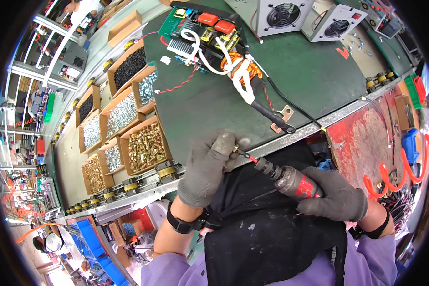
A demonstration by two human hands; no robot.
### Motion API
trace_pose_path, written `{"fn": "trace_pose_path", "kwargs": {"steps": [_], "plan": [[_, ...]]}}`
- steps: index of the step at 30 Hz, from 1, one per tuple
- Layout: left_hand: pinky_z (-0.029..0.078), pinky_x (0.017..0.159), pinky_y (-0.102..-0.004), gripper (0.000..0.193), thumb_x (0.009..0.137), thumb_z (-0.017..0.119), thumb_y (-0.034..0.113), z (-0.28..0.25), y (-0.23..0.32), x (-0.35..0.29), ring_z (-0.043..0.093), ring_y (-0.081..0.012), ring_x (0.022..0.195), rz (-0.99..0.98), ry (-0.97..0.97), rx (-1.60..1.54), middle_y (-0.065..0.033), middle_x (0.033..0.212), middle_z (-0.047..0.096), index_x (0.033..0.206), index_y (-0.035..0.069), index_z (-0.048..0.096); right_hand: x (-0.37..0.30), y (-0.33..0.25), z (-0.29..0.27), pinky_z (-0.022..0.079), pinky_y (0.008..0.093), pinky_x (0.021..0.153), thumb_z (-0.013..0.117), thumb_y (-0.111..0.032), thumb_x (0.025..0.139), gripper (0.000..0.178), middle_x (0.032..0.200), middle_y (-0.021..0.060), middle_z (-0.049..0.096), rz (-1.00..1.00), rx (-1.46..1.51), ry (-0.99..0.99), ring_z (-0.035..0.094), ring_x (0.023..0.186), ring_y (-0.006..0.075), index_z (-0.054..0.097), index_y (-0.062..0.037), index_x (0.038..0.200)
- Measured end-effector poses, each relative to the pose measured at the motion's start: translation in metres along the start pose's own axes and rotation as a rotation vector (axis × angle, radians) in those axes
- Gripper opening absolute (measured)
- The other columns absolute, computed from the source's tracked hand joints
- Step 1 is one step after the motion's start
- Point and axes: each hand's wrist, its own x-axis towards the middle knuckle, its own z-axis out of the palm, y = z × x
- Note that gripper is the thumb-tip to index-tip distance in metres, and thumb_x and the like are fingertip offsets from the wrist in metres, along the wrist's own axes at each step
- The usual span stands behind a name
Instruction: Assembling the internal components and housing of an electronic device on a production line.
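Observation:
My left hand [207, 167], in a grey glove, has its fingers closed around a small brass-coloured screw [235, 148] at the tip of the driver bit. My right hand [336, 196], also gloved, is wrapped round a red and black power screwdriver [293, 182], its bit pointing up and left to the screw. Both hands are at the near edge of the green work mat [200, 114]. Beyond them lies a circuit assembly [207, 33] with an orange-wound coil [248, 66], white sleeved wires and a thick black cable [271, 114]. A copper bracket [285, 112] lies by the cable's end.
At the left, cardboard boxes hold brass screws [146, 147], silver screws [121, 114] and black screws [129, 66]. Two grey metal housings with fans [283, 16] stand at the back right. A metal rail [341, 108] edges the bench. An orange coiled hose [405, 167] hangs at the right.

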Motion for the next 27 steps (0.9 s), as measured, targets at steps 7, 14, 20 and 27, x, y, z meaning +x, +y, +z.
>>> {"fn": "trace_pose_path", "kwargs": {"steps": [7, 14, 20, 27], "plan": [[0.045, 0.059, -0.0251, 0.035, 0.098, 0.053, 0.028, 0.048, 0.001, 0.013, 0.053, -0.0118, 0.062, -0.054, -0.018, -0.462, -0.0091, 0.087, 0.059, 0.113, -0.004, 0.053, -0.043, 0.012, -0.002, 0.049, 0.0396, 0.075, 0.078, -0.046, 0.075, 0.065, 0.091, 0.0174, 0.063, 0.040, 0.095, 0.129, 0.063, 0.083, 0.0320, 0.055, -0.0006, 0.116], [0.045, 0.051, -0.0229, 0.031, 0.093, 0.062, 0.027, 0.064, -0.002, 0.034, 0.056, -0.0104, 0.058, -0.149, -0.159, -0.368, -0.0077, 0.077, 0.061, 0.104, -0.001, 0.056, -0.065, 0.016, 0.015, 0.048, 0.0366, 0.078, 0.077, -0.042, 0.077, 0.065, 0.095, 0.0140, 0.063, 0.189, 0.305, 0.278, 0.061, 0.085, 0.0229, 0.055, 0.0003, 0.120], [0.043, 0.054, -0.0265, 0.034, 0.096, 0.057, 0.030, 0.058, -0.007, 0.031, 0.053, -0.0115, 0.060, -0.033, -0.164, -0.245, -0.0076, 0.078, 0.060, 0.099, -0.004, 0.059, -0.062, 0.014, 0.020, 0.047, 0.0354, 0.081, 0.075, -0.041, 0.080, 0.064, 0.097, 0.0125, 0.063, 0.164, 0.358, 0.357, 0.059, 0.089, 0.0189, 0.054, 0.0010, 0.123], [0.046, 0.065, -0.0321, 0.031, 0.080, 0.067, 0.022, 0.041, -0.019, 0.054, 0.056, -0.0202, 0.068, 0.420, 0.193, 0.610, -0.0087, 0.082, 0.060, 0.107, 0.007, 0.063, -0.058, 0.011, 0.016, 0.048, 0.0327, 0.077, 0.071, -0.043, 0.084, 0.060, 0.094, 0.0084, 0.062, 0.187, 0.416, 0.315, 0.057, 0.087, 0.0140, 0.054, 0.0017, 0.121]]}}
